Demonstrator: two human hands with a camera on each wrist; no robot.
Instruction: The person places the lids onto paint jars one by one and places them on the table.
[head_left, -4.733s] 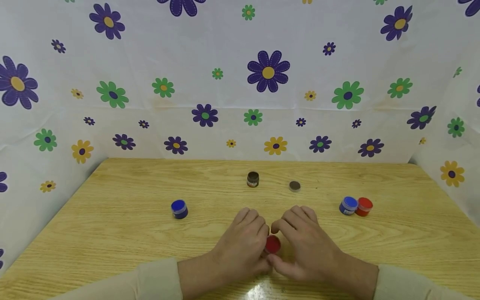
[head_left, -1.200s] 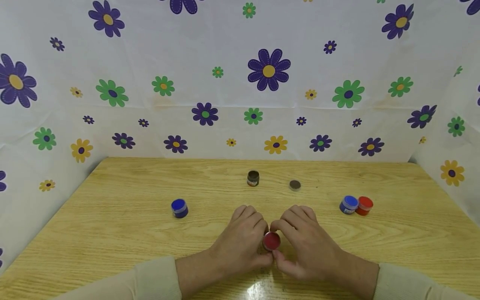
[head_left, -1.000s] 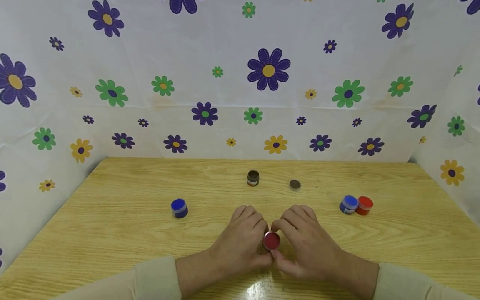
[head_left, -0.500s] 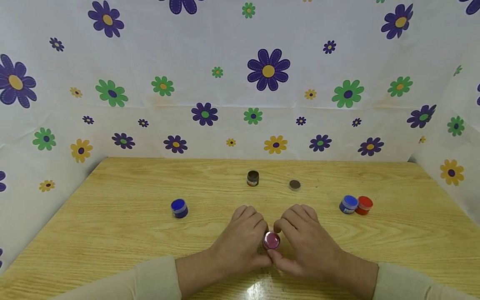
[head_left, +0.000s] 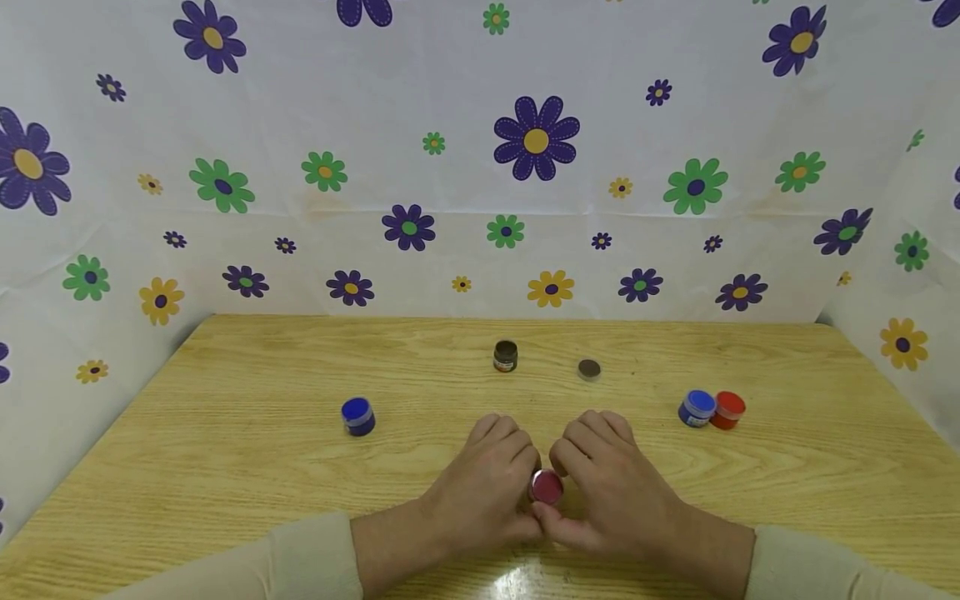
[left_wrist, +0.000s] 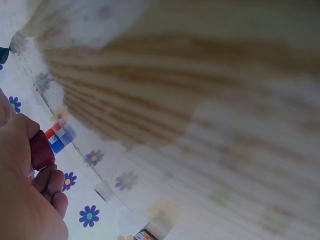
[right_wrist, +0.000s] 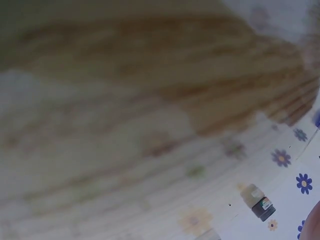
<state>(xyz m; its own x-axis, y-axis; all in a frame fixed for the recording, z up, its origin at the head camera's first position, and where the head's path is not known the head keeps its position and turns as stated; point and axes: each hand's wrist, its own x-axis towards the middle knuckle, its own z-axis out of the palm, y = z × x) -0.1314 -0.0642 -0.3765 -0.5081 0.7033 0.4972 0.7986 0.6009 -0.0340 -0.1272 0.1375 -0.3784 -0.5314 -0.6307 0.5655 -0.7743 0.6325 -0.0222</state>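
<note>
In the head view, a small dark red paint jar (head_left: 547, 487) stands low between both hands, its round top facing up. My left hand (head_left: 483, 483) grips it from the left, fingers curled behind it. My right hand (head_left: 618, 492) pinches at its upper rim, thumb at the front and curled index finger at the back. The left wrist view shows the same dark red paint jar (left_wrist: 41, 150) between the thumb and fingers of my left hand (left_wrist: 25, 190). Only an edge of my right hand (right_wrist: 312, 225) enters the right wrist view.
An open dark brown jar (head_left: 506, 357) stands farther back, its round lid (head_left: 589, 369) lying to its right. One blue jar (head_left: 358, 416) is at left. Another blue jar (head_left: 697, 407) touches a red jar (head_left: 727, 410) at right. Flowered cloth (head_left: 450, 183) hangs behind the wooden table (head_left: 247, 500).
My right thumb and index finger have shifted around the dark red jar's rim. The jar and left hand have moved slightly right and nearer. The other jars stay put.
</note>
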